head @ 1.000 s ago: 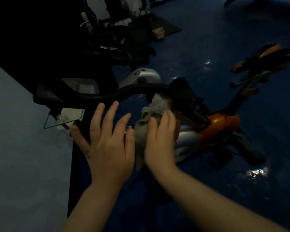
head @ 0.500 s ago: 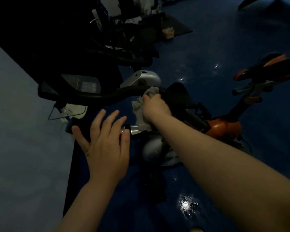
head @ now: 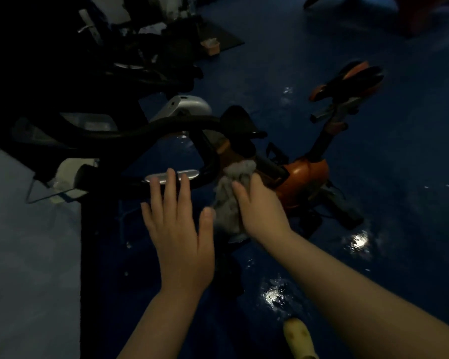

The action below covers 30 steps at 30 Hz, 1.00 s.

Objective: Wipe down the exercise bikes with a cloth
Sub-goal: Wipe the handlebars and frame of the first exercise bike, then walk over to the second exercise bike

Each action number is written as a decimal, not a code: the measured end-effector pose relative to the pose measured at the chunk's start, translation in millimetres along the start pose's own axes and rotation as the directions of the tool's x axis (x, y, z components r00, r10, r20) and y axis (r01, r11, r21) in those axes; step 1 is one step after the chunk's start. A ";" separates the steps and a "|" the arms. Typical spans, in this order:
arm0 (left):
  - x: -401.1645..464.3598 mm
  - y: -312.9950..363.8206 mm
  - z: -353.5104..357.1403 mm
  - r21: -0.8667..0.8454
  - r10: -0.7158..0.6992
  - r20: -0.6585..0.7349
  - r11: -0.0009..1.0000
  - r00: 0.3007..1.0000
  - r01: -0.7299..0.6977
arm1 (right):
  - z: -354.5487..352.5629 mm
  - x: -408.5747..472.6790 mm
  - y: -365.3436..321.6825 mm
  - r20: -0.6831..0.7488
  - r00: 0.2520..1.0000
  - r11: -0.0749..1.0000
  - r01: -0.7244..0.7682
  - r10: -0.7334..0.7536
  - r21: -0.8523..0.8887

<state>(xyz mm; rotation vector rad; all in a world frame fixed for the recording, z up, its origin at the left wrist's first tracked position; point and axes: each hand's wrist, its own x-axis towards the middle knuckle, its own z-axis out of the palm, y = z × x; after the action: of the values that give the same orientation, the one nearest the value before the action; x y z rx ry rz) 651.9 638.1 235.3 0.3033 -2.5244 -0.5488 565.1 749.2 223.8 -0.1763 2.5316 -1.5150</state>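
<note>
An orange and black exercise bike (head: 303, 177) stands in front of me in dim light, its black handlebar (head: 166, 128) curving across the middle and its saddle (head: 353, 79) at the upper right. My right hand (head: 259, 206) is shut on a grey cloth (head: 231, 195) and presses it against the bike's stem just below the handlebar. My left hand (head: 176, 224) hovers flat with fingers spread, its fingertips over a silver grip plate (head: 189, 174) of the handlebar.
More dark bikes (head: 130, 60) stand behind at the upper left. A pale wall or panel (head: 24, 242) fills the left side. The shiny blue floor (head: 373, 229) spreads to the right. A yellow shoe tip (head: 298, 338) shows at the bottom.
My right hand has dragged the cloth down from the handlebar's top to the stem. My left hand stays spread and has drifted toward the bike's silver grip.
</note>
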 end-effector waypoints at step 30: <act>-25.7 367.0 359.7 -0.306 0.422 0.837 0.889 0.348 -0.340 | -395.2 -44.2 331.3 -0.455 0.787 0.716 -0.592 0.416 -0.369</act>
<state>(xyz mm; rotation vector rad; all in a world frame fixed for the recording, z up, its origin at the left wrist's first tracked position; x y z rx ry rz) 440.0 1088.9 106.6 -0.8855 -3.3896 -0.7332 519.5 1253.8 118.5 0.7438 2.8357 -0.6989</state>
